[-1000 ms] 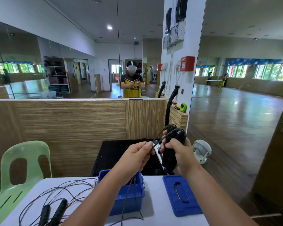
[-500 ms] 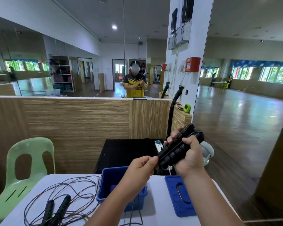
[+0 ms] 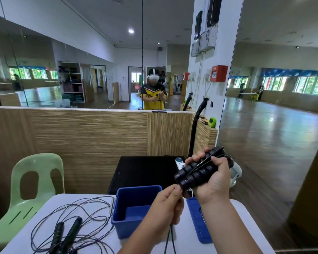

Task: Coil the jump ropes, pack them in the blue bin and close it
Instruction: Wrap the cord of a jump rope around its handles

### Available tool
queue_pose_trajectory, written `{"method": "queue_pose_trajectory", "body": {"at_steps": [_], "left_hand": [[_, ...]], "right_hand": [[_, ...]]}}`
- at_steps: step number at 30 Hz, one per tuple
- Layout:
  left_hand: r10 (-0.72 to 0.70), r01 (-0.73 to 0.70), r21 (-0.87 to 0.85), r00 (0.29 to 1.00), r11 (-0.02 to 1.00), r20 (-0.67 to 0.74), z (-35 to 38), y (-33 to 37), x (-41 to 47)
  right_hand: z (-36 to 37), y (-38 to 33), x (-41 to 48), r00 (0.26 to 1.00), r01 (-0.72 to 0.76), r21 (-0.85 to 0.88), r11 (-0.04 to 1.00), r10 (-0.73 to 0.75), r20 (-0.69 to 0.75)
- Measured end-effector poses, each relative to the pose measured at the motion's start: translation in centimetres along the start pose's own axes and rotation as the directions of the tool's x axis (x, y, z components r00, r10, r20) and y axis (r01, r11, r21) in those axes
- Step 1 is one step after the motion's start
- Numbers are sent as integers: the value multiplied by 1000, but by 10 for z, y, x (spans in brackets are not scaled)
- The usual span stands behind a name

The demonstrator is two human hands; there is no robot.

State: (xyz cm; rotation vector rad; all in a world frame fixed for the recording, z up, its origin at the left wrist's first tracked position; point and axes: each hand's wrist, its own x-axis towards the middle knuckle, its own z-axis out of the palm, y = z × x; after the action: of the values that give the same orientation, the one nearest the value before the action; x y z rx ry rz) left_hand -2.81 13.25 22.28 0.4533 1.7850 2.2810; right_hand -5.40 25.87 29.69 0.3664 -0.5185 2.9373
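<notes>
Handles [image 3: 196, 171] of one rope sat clenched in our right hand [image 3: 215, 178]; left hand [image 3: 163, 209] pinched its cord [image 3: 170, 239] beside the open bin [image 3: 117, 213], far edge of the table [image 3: 184, 239]. We judged slack could unravel the wrap.

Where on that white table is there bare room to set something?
Bare table shows at the far corner between green chair and loose rope. The blue bin looks empty. Crowded: the rope-covered left, and the narrow gap beside the blue lid, where held cord hangs.
</notes>
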Motion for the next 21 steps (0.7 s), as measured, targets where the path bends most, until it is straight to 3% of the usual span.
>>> {"method": "queue_pose_trajectory", "body": {"at_steps": [5, 10, 16, 19, 21], "left_hand": [[-98, 90, 102, 993, 991, 70, -5, -8, -2], [-177, 132, 374, 980, 918, 88, -31, -4, 14], [-139, 50, 769, 989, 637, 51, -54, 54, 42], [-117, 4, 877, 991, 481, 59, -57, 83, 48], [-105, -15, 901, 992, 433, 67, -52, 96, 50]], "right_hand": [[1, 2, -7, 1000, -25, 80, 996, 25, -7], [4, 4, -20, 997, -75, 81, 994, 73, 17], [-19, 8, -29, 990, -139, 23, 990, 138, 11], [-26, 10, -30, 989, -144, -82, 986, 140, -56], [-30, 13, -30, 987, -137, -118, 984, 126, -95]]}}
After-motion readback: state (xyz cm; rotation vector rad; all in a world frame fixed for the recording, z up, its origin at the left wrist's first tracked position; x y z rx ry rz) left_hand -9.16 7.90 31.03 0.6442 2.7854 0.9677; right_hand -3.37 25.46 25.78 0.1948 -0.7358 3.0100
